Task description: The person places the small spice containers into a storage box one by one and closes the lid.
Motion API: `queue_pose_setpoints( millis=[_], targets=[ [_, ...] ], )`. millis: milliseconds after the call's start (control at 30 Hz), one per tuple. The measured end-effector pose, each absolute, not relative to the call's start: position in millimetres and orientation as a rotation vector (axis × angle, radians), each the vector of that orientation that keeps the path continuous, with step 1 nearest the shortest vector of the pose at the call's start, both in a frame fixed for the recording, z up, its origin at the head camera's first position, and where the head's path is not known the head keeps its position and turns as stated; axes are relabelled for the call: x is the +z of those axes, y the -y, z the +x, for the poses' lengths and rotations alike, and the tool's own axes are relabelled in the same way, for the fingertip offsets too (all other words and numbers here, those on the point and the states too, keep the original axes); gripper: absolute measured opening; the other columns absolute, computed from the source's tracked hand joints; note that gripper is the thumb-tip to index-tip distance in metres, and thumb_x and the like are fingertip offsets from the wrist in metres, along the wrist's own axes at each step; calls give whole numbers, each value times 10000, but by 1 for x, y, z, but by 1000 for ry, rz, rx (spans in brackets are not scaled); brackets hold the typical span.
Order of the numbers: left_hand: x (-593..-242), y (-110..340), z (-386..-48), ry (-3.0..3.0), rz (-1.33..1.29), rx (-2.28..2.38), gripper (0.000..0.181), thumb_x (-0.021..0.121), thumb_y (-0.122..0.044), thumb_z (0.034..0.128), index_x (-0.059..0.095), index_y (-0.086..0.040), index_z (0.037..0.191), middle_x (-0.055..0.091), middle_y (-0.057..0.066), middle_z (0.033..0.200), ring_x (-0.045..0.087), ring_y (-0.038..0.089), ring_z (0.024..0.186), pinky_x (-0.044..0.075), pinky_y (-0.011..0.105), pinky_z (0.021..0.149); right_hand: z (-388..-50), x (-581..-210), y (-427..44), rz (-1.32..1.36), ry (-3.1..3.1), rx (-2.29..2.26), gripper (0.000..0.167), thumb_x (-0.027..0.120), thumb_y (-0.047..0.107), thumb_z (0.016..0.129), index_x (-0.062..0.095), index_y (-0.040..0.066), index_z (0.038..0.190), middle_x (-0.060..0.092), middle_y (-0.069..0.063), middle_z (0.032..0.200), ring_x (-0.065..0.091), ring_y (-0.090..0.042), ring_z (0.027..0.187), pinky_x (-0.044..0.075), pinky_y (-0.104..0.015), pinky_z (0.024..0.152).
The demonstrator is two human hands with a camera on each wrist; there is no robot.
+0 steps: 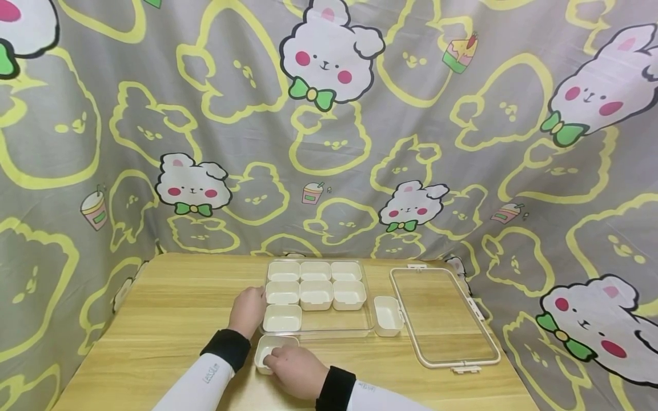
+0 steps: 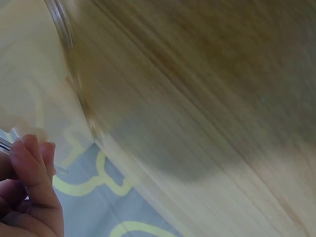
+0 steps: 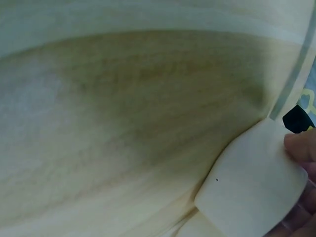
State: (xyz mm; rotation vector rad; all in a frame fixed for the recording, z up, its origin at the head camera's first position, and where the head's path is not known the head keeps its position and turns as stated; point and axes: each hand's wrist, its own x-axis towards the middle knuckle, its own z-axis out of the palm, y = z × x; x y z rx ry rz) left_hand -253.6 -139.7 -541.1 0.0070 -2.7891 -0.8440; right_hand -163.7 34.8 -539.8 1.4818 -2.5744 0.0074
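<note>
Left white sleeve (image 1: pixel 192 385) — lettering (image 1: pixel 211 373), seemingly "LetsSlim"; right white sleeve (image 1: pixel 382 399) — similar print (image 1: pixel 367 386), too small to read surely

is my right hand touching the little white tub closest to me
Touching. The right wrist view shows it plainly: your right hand grips the tub, with the thumb pressed against it and fingers at its edge.

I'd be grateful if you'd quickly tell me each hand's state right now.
Left hand: closed, pinching the clear tray's edge.
Right hand: closed, holding a small cream container.
</note>
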Motion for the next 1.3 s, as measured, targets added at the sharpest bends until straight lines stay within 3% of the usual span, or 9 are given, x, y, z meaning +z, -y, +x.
queue_pose_setpoints(
  millis=[233,633,900,1300],
  targets=[
    [-540,139,-252,2792,2,-830,229,524,-76,1010,707,38,934,657,159,766,675,350,748,552,474,639,-161,-542,-33,1476,2566,4,239,789,154,793,668,219,988,604,118,816,552,-16,684,416,-147,562],
    [-541,139,-253,2804,10,-839,256,499,-85,1026,707,39,943,643,144,744,663,305,713,547,447,610,-159,-541,-32,1474,2580,2,242,810,157,756,653,229,926,605,130,786,557,-18,652,392,-161,516],
    [-541,139,-254,2817,20,-846,249,504,-82,1023,699,15,902,623,116,724,626,244,669,537,417,593,-154,-531,-35,1513,2542,5,228,811,157,772,661,225,931,618,126,802,558,-11,674,390,-148,533],
    [-538,139,-252,2778,-18,-834,269,512,-70,1008,672,-8,801,619,116,698,633,278,661,528,450,591,-150,-490,-48,1534,2442,-5,239,793,103,755,635,203,905,555,126,760,524,-4,660,374,-119,544]
  ],
)
